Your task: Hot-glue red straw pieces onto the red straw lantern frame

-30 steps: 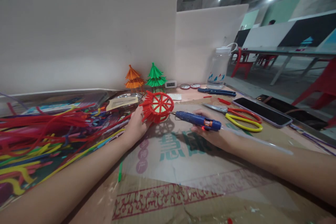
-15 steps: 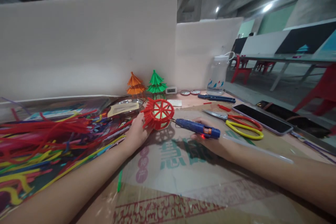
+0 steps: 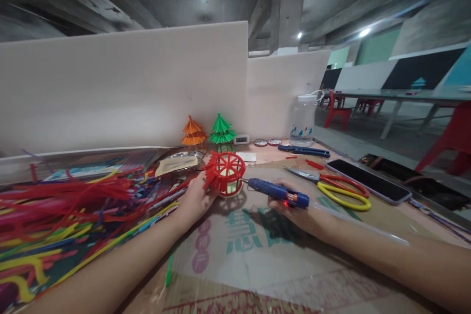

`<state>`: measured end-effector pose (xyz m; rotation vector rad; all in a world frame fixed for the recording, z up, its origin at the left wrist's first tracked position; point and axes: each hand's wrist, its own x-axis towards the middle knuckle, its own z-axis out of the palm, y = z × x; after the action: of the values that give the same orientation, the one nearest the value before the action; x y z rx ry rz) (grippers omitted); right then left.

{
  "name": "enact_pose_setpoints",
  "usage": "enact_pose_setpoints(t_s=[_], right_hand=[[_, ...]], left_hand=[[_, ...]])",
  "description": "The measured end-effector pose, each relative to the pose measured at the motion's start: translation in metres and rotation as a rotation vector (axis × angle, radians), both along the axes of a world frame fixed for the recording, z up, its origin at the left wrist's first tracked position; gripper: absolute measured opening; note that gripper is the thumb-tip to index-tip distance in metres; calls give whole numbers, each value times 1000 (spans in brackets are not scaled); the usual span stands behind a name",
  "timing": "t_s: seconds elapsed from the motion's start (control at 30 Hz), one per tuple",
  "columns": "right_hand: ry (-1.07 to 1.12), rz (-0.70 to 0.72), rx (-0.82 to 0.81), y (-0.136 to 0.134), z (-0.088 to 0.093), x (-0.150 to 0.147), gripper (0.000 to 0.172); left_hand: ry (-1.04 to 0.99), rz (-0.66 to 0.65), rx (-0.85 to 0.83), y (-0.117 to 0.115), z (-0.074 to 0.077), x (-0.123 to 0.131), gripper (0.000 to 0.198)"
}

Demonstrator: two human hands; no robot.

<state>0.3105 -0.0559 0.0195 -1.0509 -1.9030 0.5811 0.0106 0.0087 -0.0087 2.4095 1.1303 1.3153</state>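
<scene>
Tilted on its side, a small red pavilion model [image 3: 225,173] with a spoked round end is held up by my left hand [image 3: 198,195], whose fingers close on its fringed roof side and are partly hidden by it. My right hand [image 3: 290,211] is wrapped round a blue hot glue gun [image 3: 277,192] with a lit red light. A clear glue stick [image 3: 356,221] runs out of its back end. The nozzle points left, at or very near the model's right rim; I cannot tell whether they touch. Cardboard [image 3: 235,274] with printed characters lies beneath both hands.
Colourful pipe cleaners [image 3: 73,206] pile up at left. Behind stand an orange pagoda model [image 3: 194,132], a green one [image 3: 222,132] and a metal dish [image 3: 180,161]. At right lie scissors [image 3: 342,191], a phone [image 3: 368,180] and a blue cutter [image 3: 303,150], with a water bottle [image 3: 303,120] behind.
The head view has tipped up, so everything sits lower in the picture. Both hands keep their hold, and the model and glue gun stay nearly the same relative to each other.
</scene>
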Motion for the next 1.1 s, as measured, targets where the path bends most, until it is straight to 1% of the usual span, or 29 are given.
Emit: enact_pose_setpoints(t_s=[0.13,0.27,0.4,0.57,0.73,0.8,0.93,1.1], right_hand=[[63,36,-12,-3,3,-1,23],[82,50,-15,-1,0,0,29],[121,57,-2,1,-5,1,34],[51,5,53,-2,3,1,28],[13,-47,71,-5,9,0,25],[5,-59,57,-4,8,0,27],[14,-54,-23,-1,1,1,32],[-4,-64,-14,2,-4,2,33]], left_hand=[[22,-3,-25,-1,2,0,38],[15,5,-33,0,1,1,34],[8,4,-44,-2,3,2,38],[6,36,-39,-3,3,3,44],[27,56,-7,-1,1,2,41],[33,61,-4,-1,0,2,40],[39,55,15,-1,-1,2,37],[55,22,61,-2,2,1,36]])
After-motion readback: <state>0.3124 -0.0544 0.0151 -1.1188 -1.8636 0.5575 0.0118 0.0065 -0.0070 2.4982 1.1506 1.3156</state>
